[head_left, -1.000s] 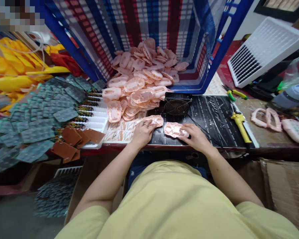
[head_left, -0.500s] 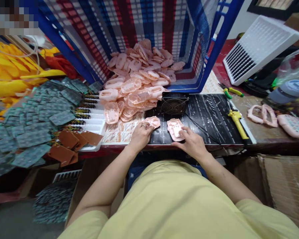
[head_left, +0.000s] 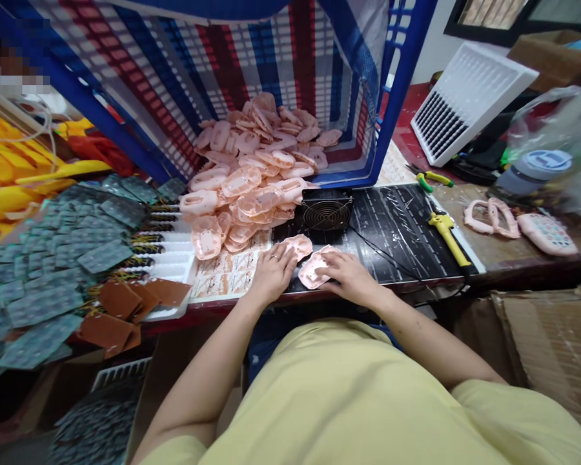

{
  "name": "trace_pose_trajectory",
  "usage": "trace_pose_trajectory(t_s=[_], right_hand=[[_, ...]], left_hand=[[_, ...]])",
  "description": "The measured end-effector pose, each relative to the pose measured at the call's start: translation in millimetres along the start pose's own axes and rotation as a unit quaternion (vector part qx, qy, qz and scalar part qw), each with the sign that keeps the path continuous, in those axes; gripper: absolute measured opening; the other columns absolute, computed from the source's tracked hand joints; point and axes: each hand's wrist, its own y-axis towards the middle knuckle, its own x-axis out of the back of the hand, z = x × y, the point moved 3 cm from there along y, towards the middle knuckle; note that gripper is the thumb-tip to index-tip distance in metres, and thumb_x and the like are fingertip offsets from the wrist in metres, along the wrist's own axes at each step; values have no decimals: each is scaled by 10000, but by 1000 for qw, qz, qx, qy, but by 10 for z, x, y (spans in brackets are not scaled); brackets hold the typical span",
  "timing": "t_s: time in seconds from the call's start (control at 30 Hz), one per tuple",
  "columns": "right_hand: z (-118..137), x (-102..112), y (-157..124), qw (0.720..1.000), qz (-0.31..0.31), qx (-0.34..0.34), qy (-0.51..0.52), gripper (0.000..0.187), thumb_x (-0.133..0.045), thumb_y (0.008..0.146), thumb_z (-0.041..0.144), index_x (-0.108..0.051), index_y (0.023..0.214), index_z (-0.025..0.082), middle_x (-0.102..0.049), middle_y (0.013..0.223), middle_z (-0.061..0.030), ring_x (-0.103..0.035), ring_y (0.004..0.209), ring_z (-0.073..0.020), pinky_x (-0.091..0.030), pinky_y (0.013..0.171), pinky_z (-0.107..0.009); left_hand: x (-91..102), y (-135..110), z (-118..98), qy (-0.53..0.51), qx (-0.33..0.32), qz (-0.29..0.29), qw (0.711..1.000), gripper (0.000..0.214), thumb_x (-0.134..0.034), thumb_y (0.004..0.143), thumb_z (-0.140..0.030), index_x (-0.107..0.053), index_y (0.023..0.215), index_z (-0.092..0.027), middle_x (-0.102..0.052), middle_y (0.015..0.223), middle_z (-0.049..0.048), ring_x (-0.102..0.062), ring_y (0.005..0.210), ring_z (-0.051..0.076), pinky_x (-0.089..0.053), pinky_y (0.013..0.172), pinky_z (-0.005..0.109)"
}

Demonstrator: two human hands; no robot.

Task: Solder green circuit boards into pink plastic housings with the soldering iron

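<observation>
Right hand (head_left: 347, 276) has drawn its pink shell (head_left: 312, 272) left, toward the near edge of the black mat (head_left: 407, 226), fingers curled around it. Left hand (head_left: 272, 274) lies flat, unclenched, fingertips on a second shell (head_left: 297, 245). Far blue crate (head_left: 397, 97) holds a spilling pile of shells (head_left: 261, 145).

Shell pile (head_left: 252, 181): spilling from crate (head_left: 397, 97) onto table's back.
Fan (head_left: 325, 210): right of pile.
Loose shells (head_left: 299, 246): front edge, before fan.
Circuit boards (head_left: 53, 258): left edge.
</observation>
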Motion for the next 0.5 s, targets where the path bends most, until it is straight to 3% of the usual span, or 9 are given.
trace_pose_trajectory(t_s=[0.07, 0.13, 0.23, 0.3, 0.37, 0.4, 0.5], right_hand=[[81, -8, 65, 1000, -17, 6, 3, 327, -739, 846, 378, -697, 1159, 291, -616, 1346, -89, -562, 1250, -283, -495, 1009, -455], [60, 115, 145, 999, -49, 1, 4, 370, -703, 872, 418, -672, 1207, 264, -617, 1336, -102, -570, 1230, -265, -490, 1026, -441], [-214, 497, 315, 987, -155, -48, -5, 471, -613, 930, 429, -566, 1353, 228, -526, 1432, -134, -468, 1341, -284, -385, 1148, -508], [-489, 748, 465, 968, -232, -96, -10, 697, -712, 854, 435, -438, 1467, 248, -410, 1533, -120, -348, 1442, -316, -307, 1202, -554], [-756, 852, 651, 969, -198, -144, 15, 982, -831, 732, 393, -307, 1541, 203, -332, 1580, -152, -314, 1469, -340, -316, 1202, -546], [-870, 852, 740, 972, -157, -170, 35, 1034, -856, 695, 352, -293, 1546, 180, -380, 1552, -171, -379, 1435, -341, -365, 1174, -524], [-1072, 793, 921, 971, -82, -216, 63, 887, -842, 689, 261, -437, 1468, 133, -639, 1290, -170, -621, 1186, -321, -497, 1033, -473]], left_hand=[[19, 44, -57, 8, 16, 31, 999, 506, -349, 1039, -410, -556, 1412, -138, -458, 1529, 150, -384, 1441, 345, -344, 1131, 563], [64, 48, -139, 26, 29, 41, 998, 560, -374, 1024, -468, -506, 1452, -131, -390, 1567, 171, -335, 1471, 348, -282, 1162, 601], [103, -12, -264, 30, 24, 49, 998, 660, -433, 991, -525, -392, 1529, -145, -243, 1629, 175, -232, 1517, 346, -184, 1199, 628], [87, -60, -323, 16, 4, 71, 997, 703, -452, 977, -550, -345, 1556, -164, -204, 1644, 163, -187, 1531, 343, -156, 1216, 614], [70, -87, -343, 4, -7, 93, 996, 704, -432, 983, -559, -336, 1562, -170, -224, 1640, 157, -180, 1534, 337, -152, 1225, 597], [69, -89, -338, 3, -9, 98, 995, 685, -417, 991, -548, -345, 1558, -170, -246, 1635, 153, -187, 1533, 332, -152, 1228, 591], [97, -60, -274, 8, -5, 95, 995, 610, -410, 1007, -477, -383, 1541, -183, -297, 1620, 141, -227, 1523, 316, -164, 1227, 580]])
